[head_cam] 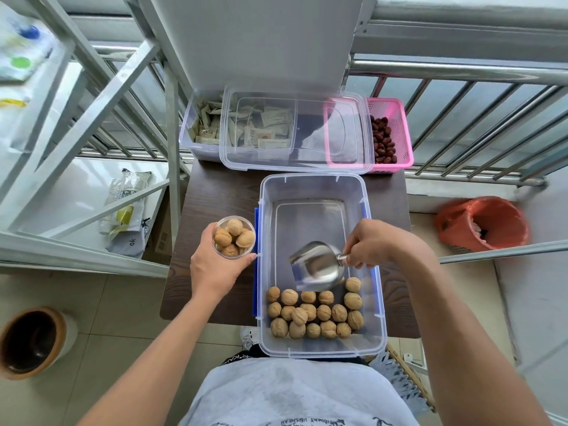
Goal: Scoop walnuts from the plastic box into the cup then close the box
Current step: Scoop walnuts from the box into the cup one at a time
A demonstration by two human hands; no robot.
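Clear glossy plastic box point(319, 192), shiny smooth metal scoop point(313, 265), rough-shelled walnuts point(313, 315), dark wood-grain table point(215, 195)

the dark wood table point(215, 192) carries the plastic box point(310, 195), with a sachet box point(192, 139) and pink basket point(399, 127) behind it.

Small dark wood-grain desk point(215, 192), its far edge toward a white panel point(261, 41). Behind the far edge and off to the right: steel railing point(461, 69) with close-set bars, pale even daylight coming through. Left of the desk: grey metal shelving frame point(92, 96) with diagonal braces, and a sleeve of paper cups point(126, 201) lying on its lower shelf. Floor point(116, 305) of pale tiles. Brown glazed jar point(30, 342) stands on the floor, well off the near left corner. Waste bin point(482, 224) with orange liner sits on the floor beyond the right edge, near the railing's foot.
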